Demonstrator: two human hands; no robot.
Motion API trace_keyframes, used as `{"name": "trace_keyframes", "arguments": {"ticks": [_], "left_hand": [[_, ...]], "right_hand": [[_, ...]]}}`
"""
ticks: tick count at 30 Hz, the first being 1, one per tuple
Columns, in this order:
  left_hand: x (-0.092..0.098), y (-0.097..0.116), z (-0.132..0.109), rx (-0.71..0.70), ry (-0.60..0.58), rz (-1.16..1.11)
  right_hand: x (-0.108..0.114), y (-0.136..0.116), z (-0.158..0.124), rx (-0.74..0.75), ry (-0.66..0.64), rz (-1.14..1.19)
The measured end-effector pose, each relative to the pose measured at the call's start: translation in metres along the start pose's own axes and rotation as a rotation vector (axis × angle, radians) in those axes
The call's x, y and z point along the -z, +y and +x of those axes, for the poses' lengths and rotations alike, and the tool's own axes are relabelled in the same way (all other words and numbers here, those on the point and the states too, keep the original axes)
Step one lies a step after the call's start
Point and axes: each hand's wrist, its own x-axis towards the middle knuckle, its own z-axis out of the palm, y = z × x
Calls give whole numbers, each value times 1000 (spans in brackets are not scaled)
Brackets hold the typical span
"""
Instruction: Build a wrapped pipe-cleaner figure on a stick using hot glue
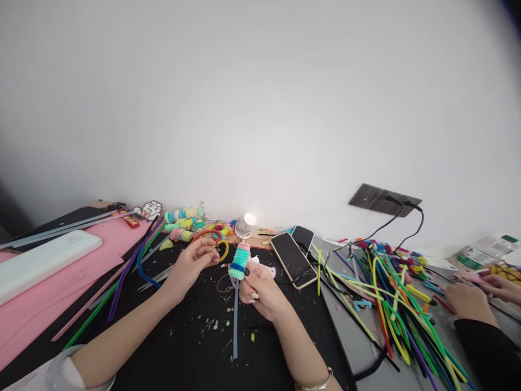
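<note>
My right hand [262, 290] grips a bundle of coiled pipe cleaner [239, 262], banded pink, turquoise, dark blue and mint. A pale grey-blue stick [235, 326] runs down from beneath it over the black mat; where it meets the coil is hidden by my fingers. Just left of the coil, my left hand [195, 266] has its thumb and fingertips pinched on a thin yellow loop [224, 251], which looks like a pipe cleaner. Other striped coils [183, 213] lie behind my left hand, near the wall.
Two phones [293, 260] lie right of centre. Loose pipe cleaners [401, 309] spread over the grey surface at right, near another person's hands [468, 301]. A white case [49, 263] rests on pink sheets at left. Scissors [157, 278] lie beside my left forearm. Cords [378, 231] hang from the wall socket.
</note>
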Motion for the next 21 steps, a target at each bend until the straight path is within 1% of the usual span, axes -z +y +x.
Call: {"name": "trace_keyframes", "arguments": {"ticks": [7,12,17,21], "left_hand": [[1,-1,0,28,-53,-70],[0,1,0,34,-53,-100],[0,1,0,51,-50,-85],[-1,0,0,48,-59,-31]], "right_hand": [[0,0,0,6,-15,22],[0,0,0,1,-23,19],[0,0,0,-15,-12,16],[0,0,0,-13,-11,22]]}}
